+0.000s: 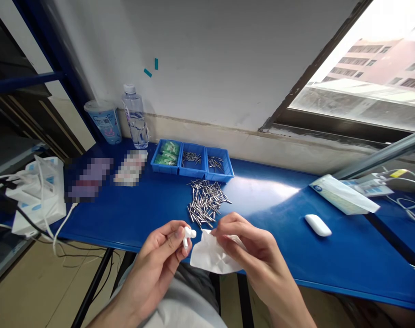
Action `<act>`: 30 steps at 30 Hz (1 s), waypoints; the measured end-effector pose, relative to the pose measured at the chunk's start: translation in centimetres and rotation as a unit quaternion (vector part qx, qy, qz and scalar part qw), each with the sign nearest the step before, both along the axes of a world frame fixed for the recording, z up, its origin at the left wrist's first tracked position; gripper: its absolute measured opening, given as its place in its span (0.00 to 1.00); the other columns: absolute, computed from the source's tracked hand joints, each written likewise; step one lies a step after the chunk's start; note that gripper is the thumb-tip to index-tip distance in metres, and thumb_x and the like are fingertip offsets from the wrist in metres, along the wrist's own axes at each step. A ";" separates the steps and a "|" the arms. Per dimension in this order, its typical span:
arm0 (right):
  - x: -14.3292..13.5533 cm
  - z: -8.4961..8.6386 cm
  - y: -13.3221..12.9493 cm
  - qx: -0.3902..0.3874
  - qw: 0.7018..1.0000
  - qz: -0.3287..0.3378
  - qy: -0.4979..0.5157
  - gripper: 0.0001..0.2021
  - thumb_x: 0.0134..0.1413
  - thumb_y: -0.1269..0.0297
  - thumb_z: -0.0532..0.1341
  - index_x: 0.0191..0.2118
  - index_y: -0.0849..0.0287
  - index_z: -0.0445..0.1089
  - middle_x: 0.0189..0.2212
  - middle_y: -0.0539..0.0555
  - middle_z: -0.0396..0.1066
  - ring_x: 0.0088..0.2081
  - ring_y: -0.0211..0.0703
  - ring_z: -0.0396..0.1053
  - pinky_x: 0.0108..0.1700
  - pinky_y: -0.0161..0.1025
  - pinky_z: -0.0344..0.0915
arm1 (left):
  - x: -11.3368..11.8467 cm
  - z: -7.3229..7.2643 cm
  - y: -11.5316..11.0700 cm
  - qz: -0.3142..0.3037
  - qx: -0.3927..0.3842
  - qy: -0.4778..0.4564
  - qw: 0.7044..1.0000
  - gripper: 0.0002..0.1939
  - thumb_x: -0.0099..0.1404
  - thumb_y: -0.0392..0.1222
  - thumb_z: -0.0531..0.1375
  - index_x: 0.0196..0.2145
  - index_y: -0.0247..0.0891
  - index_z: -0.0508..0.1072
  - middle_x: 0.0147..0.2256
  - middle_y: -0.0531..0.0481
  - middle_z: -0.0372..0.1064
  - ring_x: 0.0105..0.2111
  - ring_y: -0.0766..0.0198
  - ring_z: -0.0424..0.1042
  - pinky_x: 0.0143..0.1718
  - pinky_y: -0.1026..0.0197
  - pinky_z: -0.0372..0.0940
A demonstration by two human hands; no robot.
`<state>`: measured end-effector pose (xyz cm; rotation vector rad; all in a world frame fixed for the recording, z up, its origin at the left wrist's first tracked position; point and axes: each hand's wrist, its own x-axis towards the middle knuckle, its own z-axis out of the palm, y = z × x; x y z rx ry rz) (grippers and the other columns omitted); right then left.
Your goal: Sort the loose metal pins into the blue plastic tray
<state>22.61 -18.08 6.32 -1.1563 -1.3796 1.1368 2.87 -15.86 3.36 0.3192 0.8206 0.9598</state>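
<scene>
"Head view: what is held by the left hand?"

"A white earbud is pinched between thumb and fingers, near the front edge of the blue table."

"And by the right hand?"

"A white tissue is clamped by its fingertips, though their exact contact is partly hidden."

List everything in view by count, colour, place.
earbud: 1, white, centre
tissue: 1, white, beside earbud
metal pins: many, silver, centre
bins: 3, blue, near wall
packets: some, green, left bin
bottle: 1, clear, back left
cup: 1, blue, beside bottle
blurred items: 2, purple and pale, left
power strips: likely 2, white, ends
cables: several, white, black, ends
case: 1, white, right
pouch: 1, white, right
tape strips: 2, teal, wall
table: 1, blue, middle
window: 1, dark-framed, right
left hand, right hand: 1 each, front
</scene>
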 end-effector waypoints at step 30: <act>-3.6 -0.8 -1.0 0.039 0.996 -0.045 -0.062 0.07 0.63 0.63 0.66 0.35 0.56 0.68 0.31 0.52 0.73 0.28 0.38 0.69 0.28 0.33 0.68 | -1.0 -1.5 -0.2 -0.050 0.226 0.207 0.950 0.13 0.60 0.52 0.73 0.34 0.39 0.85 0.28 0.48 0.74 0.28 0.65 0.68 0.29 0.68 0.64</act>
